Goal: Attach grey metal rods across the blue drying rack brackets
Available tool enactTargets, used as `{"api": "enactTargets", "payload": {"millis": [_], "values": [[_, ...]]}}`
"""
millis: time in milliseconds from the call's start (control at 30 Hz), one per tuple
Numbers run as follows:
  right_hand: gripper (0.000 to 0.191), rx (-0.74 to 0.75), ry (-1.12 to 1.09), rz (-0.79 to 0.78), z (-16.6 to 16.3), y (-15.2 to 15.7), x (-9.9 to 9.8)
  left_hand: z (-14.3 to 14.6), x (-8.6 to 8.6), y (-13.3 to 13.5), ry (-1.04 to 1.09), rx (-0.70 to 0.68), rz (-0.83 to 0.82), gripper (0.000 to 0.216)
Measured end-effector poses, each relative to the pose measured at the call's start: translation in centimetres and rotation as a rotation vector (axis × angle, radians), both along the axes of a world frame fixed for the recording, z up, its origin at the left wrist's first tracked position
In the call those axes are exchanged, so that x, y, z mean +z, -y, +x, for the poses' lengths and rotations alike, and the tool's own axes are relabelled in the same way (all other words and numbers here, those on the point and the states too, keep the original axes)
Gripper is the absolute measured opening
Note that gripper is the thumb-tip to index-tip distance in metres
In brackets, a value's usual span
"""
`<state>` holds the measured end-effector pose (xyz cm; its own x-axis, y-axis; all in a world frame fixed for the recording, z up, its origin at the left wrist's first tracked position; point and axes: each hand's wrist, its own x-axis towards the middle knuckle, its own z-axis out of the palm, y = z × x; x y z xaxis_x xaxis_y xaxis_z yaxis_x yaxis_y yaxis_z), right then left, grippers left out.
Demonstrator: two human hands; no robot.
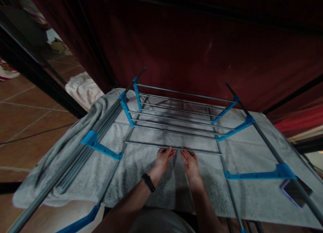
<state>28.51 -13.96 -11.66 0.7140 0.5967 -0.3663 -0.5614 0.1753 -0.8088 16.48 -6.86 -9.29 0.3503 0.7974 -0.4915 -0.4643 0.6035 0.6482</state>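
Observation:
Both of my hands have their fingers on one thin metal rod (146, 144), which lies crosswise in front of me. My left hand (164, 158), with a black band on the wrist, pinches it near its middle. Just to the right, my right hand (189, 160) pinches the same rod, thumb and fingers closed on it. The rod's ends reach the lower side tubes of a rack frame. Beyond it, several crosswise rods (174, 115) span the blue plastic brackets (127, 109). Nearer to me, a left bracket (101, 147) and a right bracket (259, 175) have no rod between them.
Several loose rods (83, 159) lie along the left side tube. A phone (296, 192) rests under the right tube (267, 138). Everything sits on a grey blanket (199, 196). A dark red curtain (176, 47) hangs behind; tiled floor (32, 115) is at left.

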Motion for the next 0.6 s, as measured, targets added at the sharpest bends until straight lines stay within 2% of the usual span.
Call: {"api": "enactTargets", "payload": {"millis": [267,467,600], "values": [[0.032,-0.039,0.020,0.020,0.2,0.4,-0.3,0.0,0.6,-0.1,0.000,0.037,-0.079,0.030],[0.033,-0.038,0.060,0.039,0.5,1.0,-0.8,-0.3,1.3,-0.3,0.003,0.035,-0.152,0.041],[0.035,-0.034,0.074,0.052,0.8,1.2,-1.1,-0.8,1.5,-0.7,-0.006,0.112,-0.183,0.039]]}}
